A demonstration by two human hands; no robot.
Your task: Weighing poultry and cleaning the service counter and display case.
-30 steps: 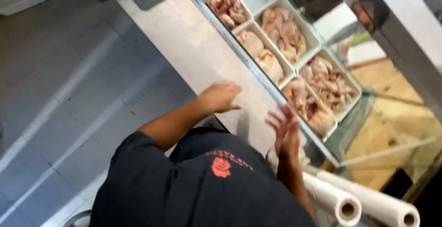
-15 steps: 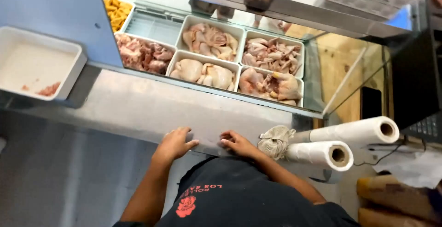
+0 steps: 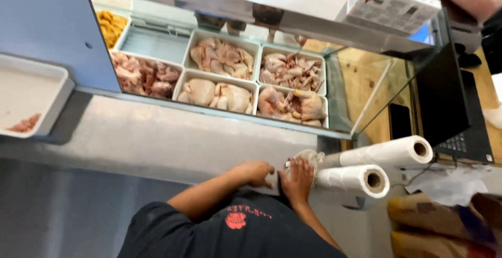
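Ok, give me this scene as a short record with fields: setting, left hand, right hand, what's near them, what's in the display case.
setting: steel counter behind a glass display case
left hand: resting on the counter edge, fingers curled, nothing clearly held
right hand: on a crumpled plastic bag at the end of the rolls
nearby: two rolls of plastic bags, lying side by side
display case: white trays of raw chicken; one empty tray
far left: white tray holding a few meat scraps

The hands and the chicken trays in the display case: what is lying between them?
In the head view, only bare steel counter lies between the left hand, the right hand and the chicken trays, then the case's front edge.
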